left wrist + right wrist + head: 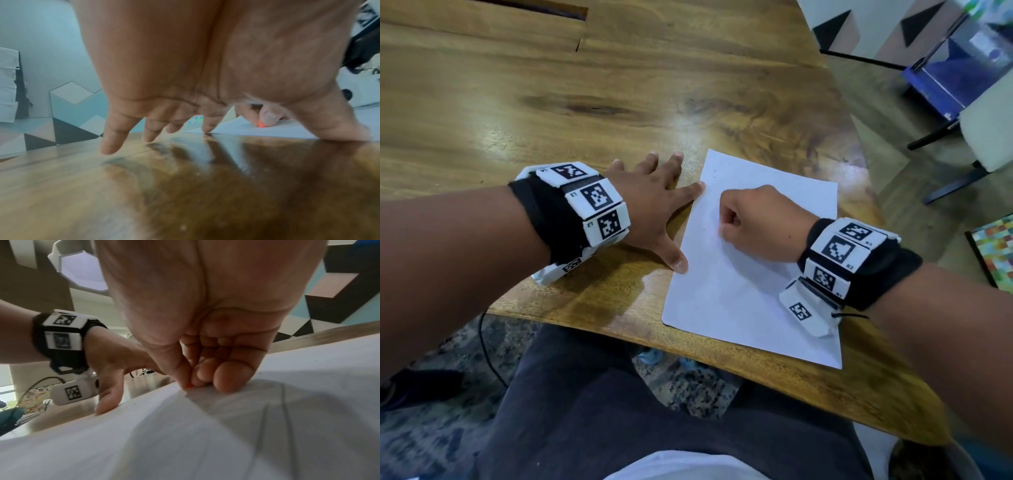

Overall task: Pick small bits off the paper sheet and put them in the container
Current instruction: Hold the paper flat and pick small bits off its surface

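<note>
1. White paper sheet (753,274) lay on the wooden table (551,102) near its front edge.
2. Fingers spread, the left hand (654,202) pressed flat beside the sheet, index fingertip and thumb touching its edge.
3. Curled, the right hand (753,222) pinched an orange bit (189,385) against the paper.

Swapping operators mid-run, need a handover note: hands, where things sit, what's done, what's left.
Left hand: open, fingers spread flat on the wooden table, index tip and thumb at the left edge of the paper sheet.
Right hand: curled over the sheet, thumb and fingertips pinching a small orange bit right at the paper surface.
Container: not in any view, so what has gone into it cannot be told.
Done: one bit gripped.
Left: lift it, find the container, drop it in. A few tiny dark specks show near the sheet's left edge; probably those come next.
</note>
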A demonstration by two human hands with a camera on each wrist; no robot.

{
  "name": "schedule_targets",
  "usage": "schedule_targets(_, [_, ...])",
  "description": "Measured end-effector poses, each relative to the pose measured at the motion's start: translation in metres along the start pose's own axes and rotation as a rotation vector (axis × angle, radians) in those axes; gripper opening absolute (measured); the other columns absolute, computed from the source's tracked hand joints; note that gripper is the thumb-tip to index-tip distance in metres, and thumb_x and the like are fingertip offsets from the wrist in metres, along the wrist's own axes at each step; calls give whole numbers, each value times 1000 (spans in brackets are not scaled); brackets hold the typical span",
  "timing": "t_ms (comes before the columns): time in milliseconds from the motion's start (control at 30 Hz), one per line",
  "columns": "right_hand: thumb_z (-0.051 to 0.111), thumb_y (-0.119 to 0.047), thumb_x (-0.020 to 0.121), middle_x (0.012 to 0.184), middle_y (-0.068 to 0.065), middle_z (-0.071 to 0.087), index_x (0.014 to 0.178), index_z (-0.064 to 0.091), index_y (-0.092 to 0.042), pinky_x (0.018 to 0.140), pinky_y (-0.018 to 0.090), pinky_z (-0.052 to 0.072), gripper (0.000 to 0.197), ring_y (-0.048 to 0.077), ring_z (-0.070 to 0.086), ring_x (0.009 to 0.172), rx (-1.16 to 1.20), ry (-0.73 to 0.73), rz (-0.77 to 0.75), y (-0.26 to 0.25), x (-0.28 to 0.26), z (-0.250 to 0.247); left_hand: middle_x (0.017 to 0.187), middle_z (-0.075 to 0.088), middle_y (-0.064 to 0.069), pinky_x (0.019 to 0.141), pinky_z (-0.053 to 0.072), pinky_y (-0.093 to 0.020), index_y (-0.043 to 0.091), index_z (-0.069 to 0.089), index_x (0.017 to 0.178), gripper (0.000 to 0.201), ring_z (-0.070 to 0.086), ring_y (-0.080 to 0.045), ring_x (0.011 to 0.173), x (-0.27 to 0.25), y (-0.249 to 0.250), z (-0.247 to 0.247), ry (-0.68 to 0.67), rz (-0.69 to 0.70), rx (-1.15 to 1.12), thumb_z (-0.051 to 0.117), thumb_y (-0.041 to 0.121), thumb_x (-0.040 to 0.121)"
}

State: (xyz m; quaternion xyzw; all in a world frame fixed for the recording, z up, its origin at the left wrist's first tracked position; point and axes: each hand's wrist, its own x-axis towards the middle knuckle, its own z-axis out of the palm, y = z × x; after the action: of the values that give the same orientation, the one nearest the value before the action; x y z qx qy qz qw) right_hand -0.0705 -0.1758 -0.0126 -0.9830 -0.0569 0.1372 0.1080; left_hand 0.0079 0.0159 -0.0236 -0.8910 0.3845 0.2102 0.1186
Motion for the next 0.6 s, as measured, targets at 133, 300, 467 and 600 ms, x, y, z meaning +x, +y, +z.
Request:
schedule_targets(133, [52,-21,90,82,0,63,87,57,-18,73,39,53,7,24,58,80,-10,2,10,3,5,1,169,-24,1,122,14,-64,33,-4,162,124,-16,-27,157,-8,6,1,26,117,12,56,90,70])
schedule_targets(300, [49,-21,91,82,5,64,86,54,-17,73,44,54,9,28,59,79,-6,53,72,10,7,-1,170,-22,2,121,16,-64,26,-12,161,143,-15,-25,157,-16,13,8,-6,109,-9,32,104,51])
schedule_targets(467, [50,-22,93,80,3,63,89,56,-17,73,43,54,9,27,58,78,-24,44,-19,3,1,6,172,-13,-5,121,13,-67,20,-2,162,142,-7,-30,158,-14,31,4,21,45,-89,19,105,51])
schedule_targets(600, [51,-27,94,80,3,65,90,56,-20,73,42,55,9,28,61,78,4,33,-12,9,0,6,171,-16,-9,119,11,-70,27,-8,161,141,-8,-35,158,-11,36,10,36,38,-61,45,103,55])
